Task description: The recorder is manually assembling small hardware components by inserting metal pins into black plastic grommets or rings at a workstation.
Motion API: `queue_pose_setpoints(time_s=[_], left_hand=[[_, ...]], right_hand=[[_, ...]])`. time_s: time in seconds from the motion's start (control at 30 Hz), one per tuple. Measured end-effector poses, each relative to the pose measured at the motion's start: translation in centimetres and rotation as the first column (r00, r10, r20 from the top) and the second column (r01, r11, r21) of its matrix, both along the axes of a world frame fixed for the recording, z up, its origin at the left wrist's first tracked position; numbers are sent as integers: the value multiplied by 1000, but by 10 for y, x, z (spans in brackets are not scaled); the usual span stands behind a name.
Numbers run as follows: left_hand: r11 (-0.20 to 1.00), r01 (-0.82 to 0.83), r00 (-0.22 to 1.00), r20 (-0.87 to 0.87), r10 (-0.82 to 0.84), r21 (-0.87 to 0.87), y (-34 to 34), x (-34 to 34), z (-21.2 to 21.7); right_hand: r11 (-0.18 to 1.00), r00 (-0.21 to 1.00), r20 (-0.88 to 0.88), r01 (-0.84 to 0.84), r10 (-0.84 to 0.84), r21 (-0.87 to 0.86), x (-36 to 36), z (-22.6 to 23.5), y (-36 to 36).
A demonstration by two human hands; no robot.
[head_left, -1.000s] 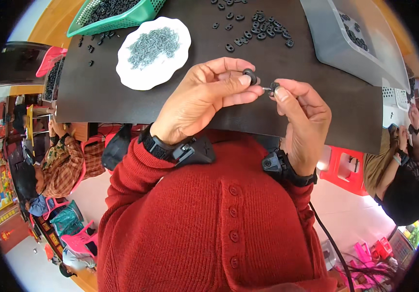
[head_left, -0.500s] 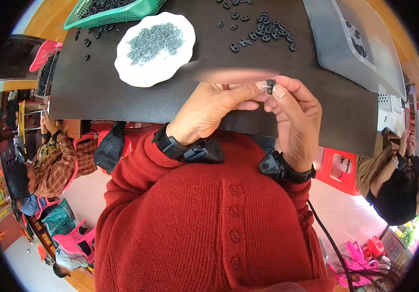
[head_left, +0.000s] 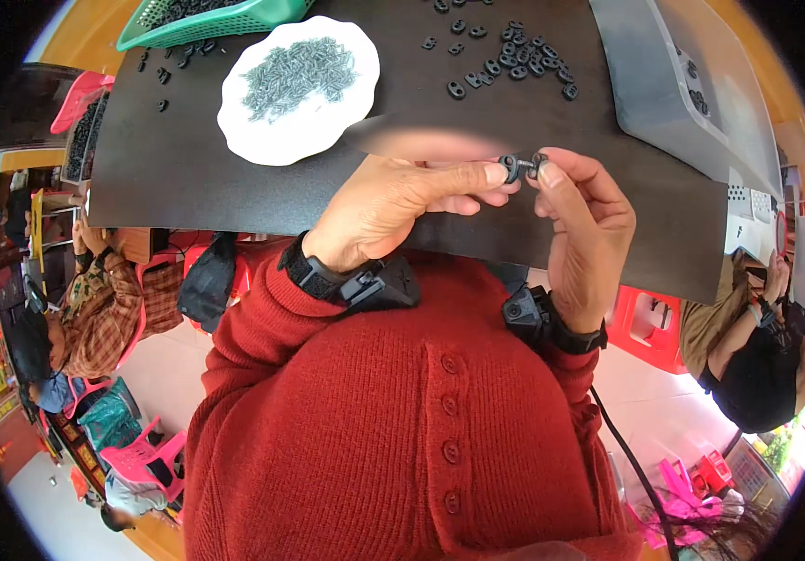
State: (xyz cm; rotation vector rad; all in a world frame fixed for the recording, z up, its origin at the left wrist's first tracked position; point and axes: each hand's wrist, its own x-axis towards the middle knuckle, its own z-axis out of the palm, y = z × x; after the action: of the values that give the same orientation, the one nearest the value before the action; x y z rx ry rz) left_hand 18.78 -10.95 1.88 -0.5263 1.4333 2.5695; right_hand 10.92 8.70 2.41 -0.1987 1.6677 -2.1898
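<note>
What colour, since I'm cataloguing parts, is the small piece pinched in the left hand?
The small piece is black, best seen in the head view.

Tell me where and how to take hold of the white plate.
The white plate is probably best held by its near-left wavy rim, coming from the person's side: that stretch is bare, while the small grey pieces lie farther in.

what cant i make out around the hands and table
In the head view:
Left hand: some fingers, masked by a blurred patch.
Coil: too small to see how it meets the black parts.
Green basket: far end, cut off by top edge.
Metal pieces: too small and overlapping to count.
</note>
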Motion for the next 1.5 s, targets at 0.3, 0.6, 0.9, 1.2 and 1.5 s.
queue_pose_setpoints(time_s=[0.3,0.6,0.9,1.2,1.5], left_hand=[[993,-10,1000,-15,11,118,-22,5,-13],[999,-6,999,-31,7,39,-29,5,-18],[987,-61,995,-87,48,-148,-34,16,-21],[996,-3,993,-122,-8,-91,-31,26,-15],[988,-13,978,-205,-19,-154,-44,41,-20]], right_hand=[[990,991,-127,62,-46,129,8,-3,-21],[975,987,-155,67,-34,212,11,-5,-30],[976,985,-159,-27,62,216,17,-6,-39],[943,932,-147,-322,332,89,12,-16,-26],[907,869,-265,-412,419,82,19,-23,-42]])
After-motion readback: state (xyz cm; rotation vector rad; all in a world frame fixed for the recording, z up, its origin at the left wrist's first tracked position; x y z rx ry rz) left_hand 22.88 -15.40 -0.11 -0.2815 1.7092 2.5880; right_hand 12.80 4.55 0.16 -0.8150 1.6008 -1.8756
